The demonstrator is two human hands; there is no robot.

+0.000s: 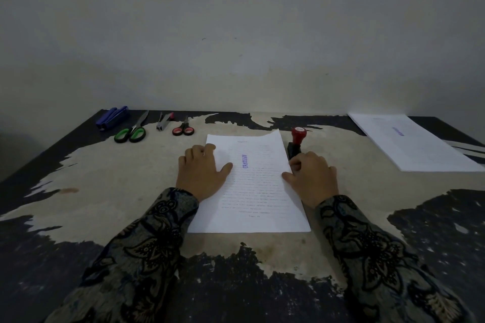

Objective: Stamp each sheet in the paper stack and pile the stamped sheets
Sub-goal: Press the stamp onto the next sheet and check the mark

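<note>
Left hand: my left hand (202, 173) lies flat on the left edge of the sheet, fingers straight and lightly spread, thumb out across the page; I judge it is there to keep the paper from sliding.
Right hand: my right hand (313, 178) sits at the sheet's right edge, fingers loosely curled, thumb tip on the margin; whether the fingertips pinch the edge I cannot tell. It looks placed to lift the page away.
Sheet in front: the printed sheet (252, 186) lies on the desk between my hands and already bears a blue stamp mark (246, 161) near its top, so this page seems done.
Stamp: the red-handled stamp (296, 140) stands just beyond my right hand, beside the sheet, ungripped and close for the next page.
Stamped pile: the pile of stamped sheets (412, 141) rests far right, well apart, a blue mark on its top page.
Idle tools: green scissors (130, 132), small red scissors (183, 130), a staple remover (164, 121) and a blue stapler (112, 117) line the far left.
Desk: the desk (118, 191) is worn, dark coating peeled to pale patches.
Room: a bare pale wall (236, 34), dim light.
</note>
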